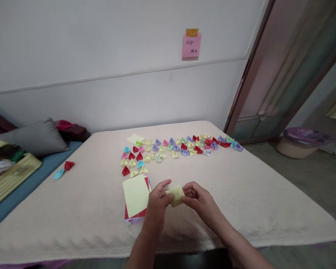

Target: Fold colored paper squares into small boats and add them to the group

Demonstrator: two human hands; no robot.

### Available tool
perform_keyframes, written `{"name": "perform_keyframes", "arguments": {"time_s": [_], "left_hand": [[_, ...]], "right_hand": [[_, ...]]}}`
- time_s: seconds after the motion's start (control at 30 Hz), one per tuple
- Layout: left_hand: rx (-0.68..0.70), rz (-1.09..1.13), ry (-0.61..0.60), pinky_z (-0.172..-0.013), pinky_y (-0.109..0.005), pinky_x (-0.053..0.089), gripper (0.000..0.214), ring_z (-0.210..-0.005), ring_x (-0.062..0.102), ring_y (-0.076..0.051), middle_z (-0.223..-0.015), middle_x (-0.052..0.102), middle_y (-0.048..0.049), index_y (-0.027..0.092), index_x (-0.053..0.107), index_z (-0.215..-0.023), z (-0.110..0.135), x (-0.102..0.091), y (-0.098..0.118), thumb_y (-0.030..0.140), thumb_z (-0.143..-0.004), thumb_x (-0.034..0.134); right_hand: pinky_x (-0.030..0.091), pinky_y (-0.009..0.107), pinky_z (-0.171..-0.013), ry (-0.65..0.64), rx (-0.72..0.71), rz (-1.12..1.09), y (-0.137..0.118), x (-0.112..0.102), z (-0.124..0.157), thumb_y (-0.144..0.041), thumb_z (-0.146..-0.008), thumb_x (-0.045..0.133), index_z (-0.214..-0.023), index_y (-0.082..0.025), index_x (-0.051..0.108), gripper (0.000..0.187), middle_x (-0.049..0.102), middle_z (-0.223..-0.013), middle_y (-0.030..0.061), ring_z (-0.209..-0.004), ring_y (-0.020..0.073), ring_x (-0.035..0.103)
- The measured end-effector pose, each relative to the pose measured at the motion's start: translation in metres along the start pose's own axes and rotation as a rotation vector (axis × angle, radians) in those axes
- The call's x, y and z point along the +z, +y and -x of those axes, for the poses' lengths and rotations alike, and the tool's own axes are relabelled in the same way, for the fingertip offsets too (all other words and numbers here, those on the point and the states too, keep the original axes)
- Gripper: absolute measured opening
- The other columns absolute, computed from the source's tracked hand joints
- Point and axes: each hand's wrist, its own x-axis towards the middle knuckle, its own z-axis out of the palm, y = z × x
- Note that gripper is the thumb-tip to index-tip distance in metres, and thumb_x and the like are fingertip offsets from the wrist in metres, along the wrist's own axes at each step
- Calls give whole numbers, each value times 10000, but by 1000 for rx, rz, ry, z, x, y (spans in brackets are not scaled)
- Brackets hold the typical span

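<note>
Both my hands meet over the near middle of a table covered with a beige cloth [240, 194]. My left hand [156, 205] and my right hand [198, 201] pinch a small folded piece of pale yellow paper [176, 195] between their fingertips, above the cloth. Just left of my left hand lies a stack of square coloured sheets [136, 200] with a yellow sheet on top and red ones under it. Further back, several small folded paper shapes [173, 149] in red, yellow, blue, purple, pink and green are spread in a loose band.
A red folded shape [69, 165] and a blue one [58, 174] lie apart at the left. A grey pillow [36, 138] and clutter sit on a blue surface at far left. A pink note [191, 45] hangs on the wall. A bin [299, 142] stands by the door at right.
</note>
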Motion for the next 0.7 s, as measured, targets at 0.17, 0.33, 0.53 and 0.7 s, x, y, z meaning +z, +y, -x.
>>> {"name": "perform_keyframes", "arguments": {"time_s": [0.17,0.33,0.53,0.7], "left_hand": [[-17,-88,-1,-591,-244,427,490,-615,573,-133,-696,655,-21,112,560,-1145,-1,-3,1,222,-676,646],[94,-241,14,-516,-222,407,390,-543,501,-103,-653,636,-3,138,624,-1082,-5,-5,0,253,-710,624],[167,-189,4,-531,-212,409,170,-543,498,-95,-599,605,17,151,668,-864,-3,-3,-2,209,-710,622],[149,-156,9,-519,-214,395,121,-516,473,-93,-549,560,38,159,615,-806,-4,-4,-5,174,-688,640]], "right_hand": [[294,239,-512,-12,95,-88,0,0,-3,-203,-681,611,-647,-188,523,95,484,-508,-52,-506,107,420],[310,233,-518,21,85,-151,-3,-2,-2,-178,-679,608,-731,-189,561,71,472,-526,-64,-523,105,421],[323,237,-545,39,10,-163,-6,-4,1,-209,-726,601,-755,-177,608,44,499,-579,-45,-562,105,432],[314,235,-538,14,4,-163,-7,-4,2,-201,-718,617,-742,-175,627,36,492,-575,-46,-557,102,425]]}}
